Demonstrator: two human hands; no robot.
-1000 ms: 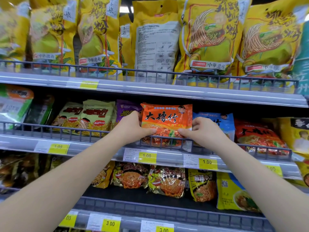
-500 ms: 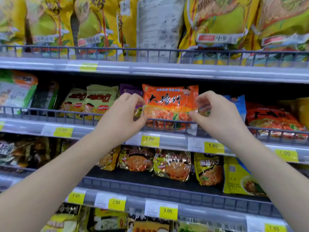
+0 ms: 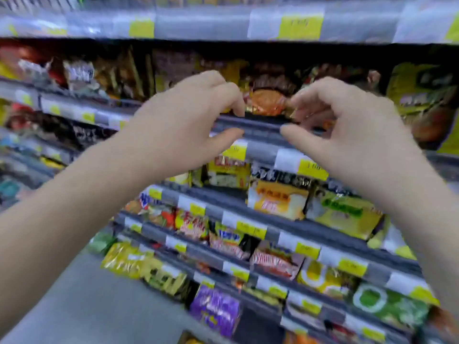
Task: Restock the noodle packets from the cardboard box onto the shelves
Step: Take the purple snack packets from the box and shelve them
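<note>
The view is blurred by motion. My left hand and my right hand hover in front of the shelves, fingers curled and apart, with nothing in them. Between the two hands shows a dark noodle packet with an orange picture, standing behind the grey shelf rail. Neither hand touches a packet. Lower shelves hold several noodle packets: a pale yellow packet, a green-yellow packet and a purple packet. No cardboard box is in view.
Grey shelf rails with yellow price tags run across the whole view, slanting down to the right. A grey floor shows at the lower left. More packets fill the right end of the shelf.
Both hands have let go of the orange packet on the middle shelf and drawn back. The view has swung sharply downward, so lower shelves and the floor now show.
</note>
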